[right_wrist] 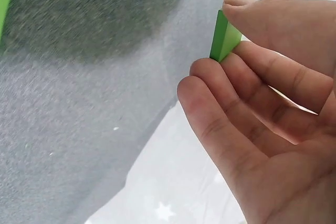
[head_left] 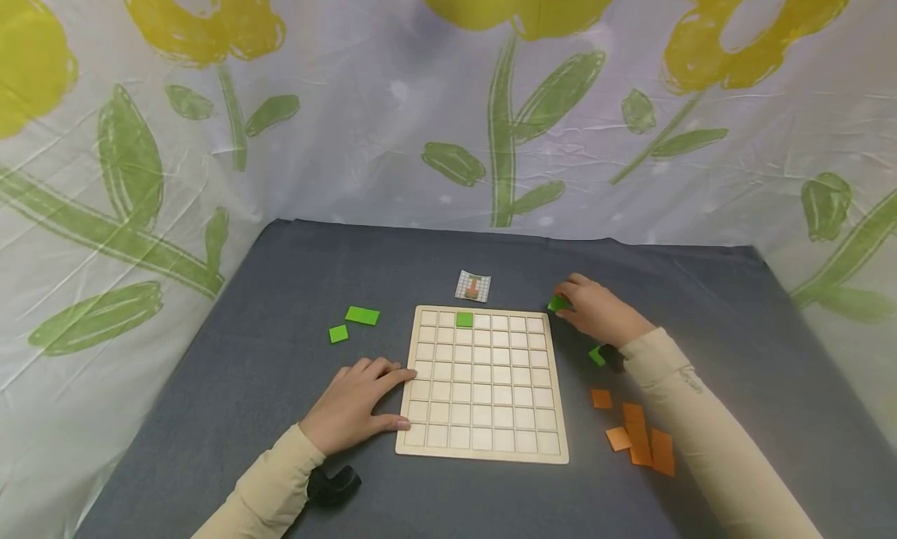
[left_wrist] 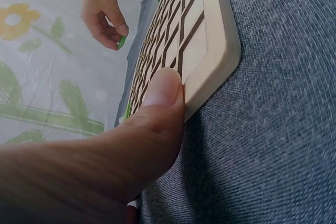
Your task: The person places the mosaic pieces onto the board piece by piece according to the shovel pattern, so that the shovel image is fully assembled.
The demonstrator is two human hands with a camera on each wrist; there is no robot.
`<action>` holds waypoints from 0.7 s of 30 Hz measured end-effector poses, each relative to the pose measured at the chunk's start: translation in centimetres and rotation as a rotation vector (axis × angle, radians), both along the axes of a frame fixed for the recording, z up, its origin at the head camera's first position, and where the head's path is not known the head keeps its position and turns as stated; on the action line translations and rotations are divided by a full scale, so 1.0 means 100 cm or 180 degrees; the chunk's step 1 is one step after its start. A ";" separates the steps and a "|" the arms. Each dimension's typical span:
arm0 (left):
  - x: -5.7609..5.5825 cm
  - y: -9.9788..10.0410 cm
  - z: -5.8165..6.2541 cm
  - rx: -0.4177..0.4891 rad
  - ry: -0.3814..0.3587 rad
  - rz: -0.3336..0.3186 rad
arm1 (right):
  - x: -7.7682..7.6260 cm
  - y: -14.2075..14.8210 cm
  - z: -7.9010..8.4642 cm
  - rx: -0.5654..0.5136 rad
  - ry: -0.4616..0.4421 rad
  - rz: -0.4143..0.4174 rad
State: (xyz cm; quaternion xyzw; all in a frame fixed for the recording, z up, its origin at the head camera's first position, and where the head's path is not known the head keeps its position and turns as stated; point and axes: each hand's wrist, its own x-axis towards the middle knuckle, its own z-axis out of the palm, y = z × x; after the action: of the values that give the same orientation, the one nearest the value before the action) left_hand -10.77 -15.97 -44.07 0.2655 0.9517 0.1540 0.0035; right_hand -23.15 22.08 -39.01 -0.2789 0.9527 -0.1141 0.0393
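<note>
A pale wooden grid board [head_left: 483, 455] lies on the table, with one green square tile [head_left: 465, 319] in its top row. My left hand [head_left: 360, 403] rests at the board's left edge, fingers relaxed. In the left wrist view its thumb [left_wrist: 163, 90] lies on the board's rim near a corner. Past the board's top right corner, my right hand [head_left: 601, 313] pinches a green tile [right_wrist: 228, 38] between thumb and fingers, held above the table. Another green piece [head_left: 597, 356] lies below that hand, partly hidden by the wrist.
Several orange tiles [head_left: 636, 434] lie right of the board. Green tiles [head_left: 362, 315] and a single green tile [head_left: 339, 334] lie to its left. A small printed pattern card [head_left: 473, 287] sits behind the board. A flower-patterned curtain [head_left: 364, 149] borders the grey tablecloth [head_left: 280, 290].
</note>
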 end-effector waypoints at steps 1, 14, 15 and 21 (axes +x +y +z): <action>0.000 0.000 0.000 -0.0004 -0.0006 0.0005 | 0.000 -0.002 0.001 -0.0003 -0.0027 -0.0003; -0.001 0.000 -0.002 0.0014 0.0021 -0.0053 | 0.001 -0.018 0.003 -0.0051 -0.0181 0.0084; 0.000 0.000 -0.002 0.0014 0.0022 -0.0052 | 0.001 -0.021 0.004 -0.0064 -0.0197 0.0095; 0.000 -0.001 -0.001 0.0025 0.0026 -0.0036 | 0.000 -0.038 0.004 -0.0113 -0.0265 0.0184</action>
State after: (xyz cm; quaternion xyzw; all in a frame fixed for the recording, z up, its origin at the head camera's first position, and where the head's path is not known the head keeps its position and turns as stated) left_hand -10.75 -16.07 -44.22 0.2715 0.9496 0.1565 -0.0006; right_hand -23.13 18.27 -38.61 -0.3019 0.9396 -0.1414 0.0772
